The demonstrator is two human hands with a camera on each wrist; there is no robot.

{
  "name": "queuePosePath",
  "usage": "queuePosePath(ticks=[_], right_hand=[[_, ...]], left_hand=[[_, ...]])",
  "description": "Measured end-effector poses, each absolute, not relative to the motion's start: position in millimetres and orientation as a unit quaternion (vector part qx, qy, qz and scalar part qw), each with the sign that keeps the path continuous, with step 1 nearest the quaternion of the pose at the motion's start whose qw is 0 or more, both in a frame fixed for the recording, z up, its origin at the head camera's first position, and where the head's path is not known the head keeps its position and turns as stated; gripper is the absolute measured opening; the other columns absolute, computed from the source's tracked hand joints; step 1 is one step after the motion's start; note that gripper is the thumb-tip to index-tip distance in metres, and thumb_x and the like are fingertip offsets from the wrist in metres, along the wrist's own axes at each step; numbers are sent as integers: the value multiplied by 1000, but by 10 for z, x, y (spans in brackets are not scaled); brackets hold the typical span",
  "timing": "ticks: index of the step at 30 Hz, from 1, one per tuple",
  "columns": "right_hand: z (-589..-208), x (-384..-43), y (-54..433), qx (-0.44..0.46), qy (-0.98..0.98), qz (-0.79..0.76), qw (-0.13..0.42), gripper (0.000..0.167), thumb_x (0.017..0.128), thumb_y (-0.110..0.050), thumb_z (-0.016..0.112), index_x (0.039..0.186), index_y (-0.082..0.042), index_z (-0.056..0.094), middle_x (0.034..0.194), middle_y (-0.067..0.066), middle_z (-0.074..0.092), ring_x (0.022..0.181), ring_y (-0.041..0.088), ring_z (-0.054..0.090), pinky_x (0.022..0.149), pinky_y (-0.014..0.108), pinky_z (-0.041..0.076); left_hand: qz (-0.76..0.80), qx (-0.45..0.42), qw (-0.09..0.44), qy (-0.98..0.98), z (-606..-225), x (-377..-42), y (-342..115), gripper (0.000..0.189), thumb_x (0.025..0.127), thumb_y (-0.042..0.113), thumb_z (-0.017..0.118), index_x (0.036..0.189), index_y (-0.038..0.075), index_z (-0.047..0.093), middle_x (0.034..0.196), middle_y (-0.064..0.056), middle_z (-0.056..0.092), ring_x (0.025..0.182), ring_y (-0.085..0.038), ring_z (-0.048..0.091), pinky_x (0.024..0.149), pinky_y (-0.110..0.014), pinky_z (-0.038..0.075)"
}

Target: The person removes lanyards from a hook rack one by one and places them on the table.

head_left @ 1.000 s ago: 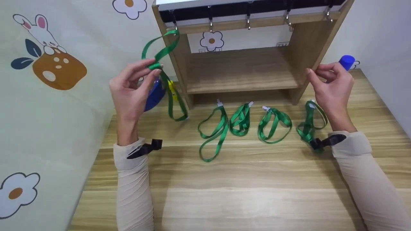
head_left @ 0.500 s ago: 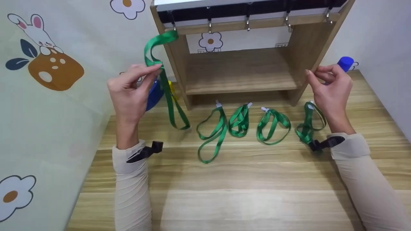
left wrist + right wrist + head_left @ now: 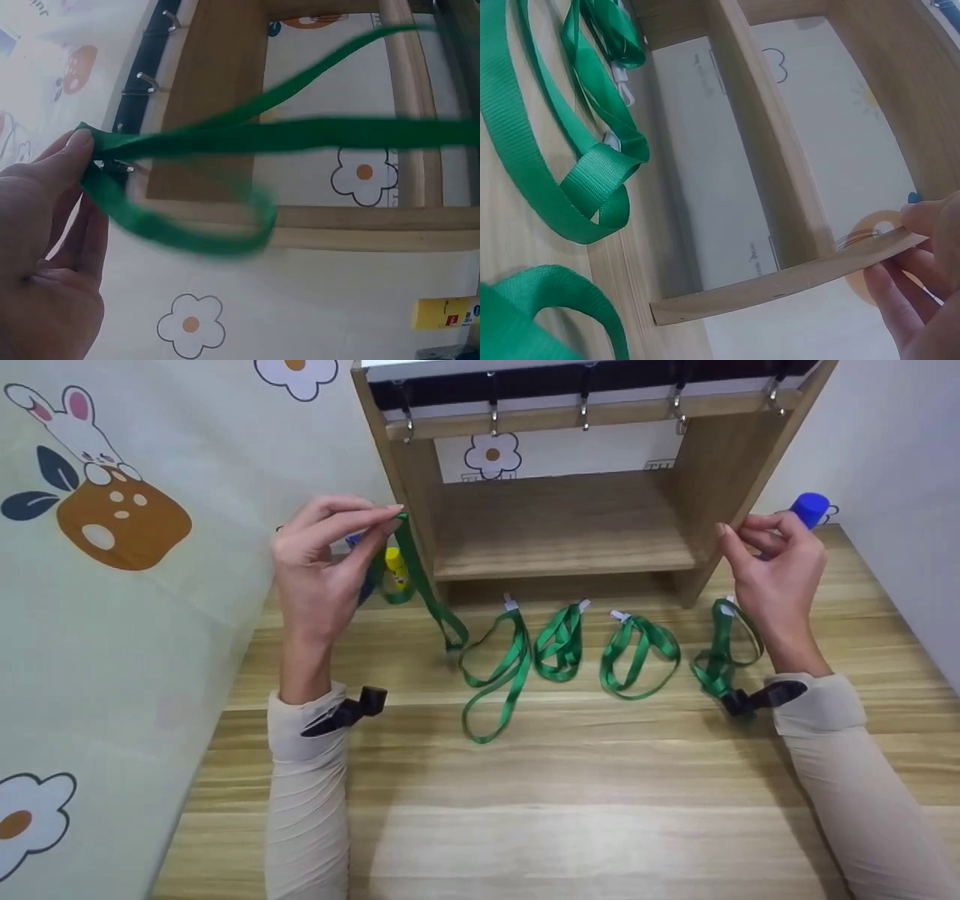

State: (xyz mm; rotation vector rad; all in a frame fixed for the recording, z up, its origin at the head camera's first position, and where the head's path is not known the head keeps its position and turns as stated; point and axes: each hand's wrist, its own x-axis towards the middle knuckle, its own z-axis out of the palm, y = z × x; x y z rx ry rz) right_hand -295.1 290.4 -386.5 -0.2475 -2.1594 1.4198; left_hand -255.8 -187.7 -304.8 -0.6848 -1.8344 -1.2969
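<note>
In the head view my left hand (image 3: 315, 559) pinches a green lanyard (image 3: 424, 577) between thumb and fingertips, at the left side of a wooden shelf rack (image 3: 570, 521). The strap hangs down towards the tabletop, below the leftmost metal hook (image 3: 409, 427). In the left wrist view, a loop of the lanyard (image 3: 322, 135) droops from the fingertips and its other strands trail to the right. My right hand (image 3: 784, 559) pinches the front edge of the rack's right side panel, as the right wrist view shows with the panel edge (image 3: 780, 285) between thumb and fingers.
Several more green lanyards (image 3: 517, 649) with white clips lie in a row on the wooden table (image 3: 540, 825) before the rack. A row of hooks (image 3: 585, 416) runs along its top. A yellow tube (image 3: 396, 568) stands behind the left hand, a blue-capped object (image 3: 810, 510) behind the right.
The lanyard's upper loop, earlier raised by the leftmost hook, has flopped down below the fingers. My left hand has shifted slightly right. The right hand keeps its grip on the panel.
</note>
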Motion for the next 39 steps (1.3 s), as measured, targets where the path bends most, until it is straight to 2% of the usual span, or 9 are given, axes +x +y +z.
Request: queuePosePath(ticks=[4, 9, 14, 19, 23, 28, 34, 39], right_hand=[[-3883, -2961, 2910, -85, -796, 530, 281, 33, 93, -27, 88, 117, -9, 75, 123, 4, 83, 115, 8, 79, 93, 17, 62], [-3900, -2970, 2913, -80, -792, 533, 288, 33, 92, -25, 89, 116, -8, 75, 120, 3, 83, 113, 7, 79, 93, 17, 62], [-3896, -2961, 2897, -87, -795, 532, 277, 34, 92, -29, 89, 118, -11, 75, 123, 3, 82, 117, 9, 78, 96, 19, 62], [-3887, -2949, 2891, -94, -795, 534, 271, 35, 92, -29, 89, 119, -11, 74, 125, 4, 81, 118, 10, 78, 97, 20, 62], [-3869, -2945, 2890, -96, -793, 537, 270, 35, 92, -29, 89, 119, -11, 74, 125, 4, 81, 117, 9, 78, 97, 20, 62], [-3843, -2930, 2887, -100, -793, 538, 269, 36, 92, -29, 88, 120, -11, 74, 126, 4, 81, 117, 9, 78, 98, 19, 62], [-3852, -2919, 2886, -93, -786, 543, 279, 34, 92, -26, 89, 118, -10, 75, 122, 2, 82, 114, 7, 79, 95, 18, 62], [-3845, -2917, 2861, -85, -786, 545, 279, 34, 92, -26, 89, 118, -9, 75, 122, 4, 82, 116, 9, 78, 95, 18, 62]], left_hand=[[-512, -267, 388, -718, -3070, -2620, -1903, 19, 90, -8, 83, 104, 5, 87, 98, -14, 83, 96, -11, 74, 90, -24, 61], [-525, -243, 391, -715, -3133, -2708, -1943, 18, 90, -6, 84, 103, 6, 88, 93, -16, 83, 92, -10, 66, 85, -23, 56], [-564, -252, 347, -706, -3222, -2773, -2007, 18, 91, -10, 80, 103, 1, 86, 92, -17, 82, 90, -16, 66, 84, -24, 60], [-602, -286, 267, -696, -3279, -2795, -2124, 15, 92, -13, 78, 104, -7, 83, 102, -13, 82, 96, -22, 71, 88, -25, 64], [-612, -302, 188, -706, -3328, -2757, -2260, 16, 92, -13, 78, 107, -8, 82, 108, -11, 75, 99, -23, 76, 93, -26, 65], [-569, -297, 102, -760, -3403, -2731, -2380, 17, 95, -4, 80, 110, 1, 85, 104, -10, 75, 93, -21, 77, 89, -26, 66], [-472, -275, 8, -838, -3546, -2807, -2439, 13, 99, 16, 81, 110, 18, 87, 104, -4, 79, 88, -16, 75, 79, -20, 64], [-418, -286, -76, -859, -3696, -2899, -2464, 11, 99, 21, 82, 109, 18, 86, 105, -1, 82, 87, -19, 73, 74, -20, 60]])
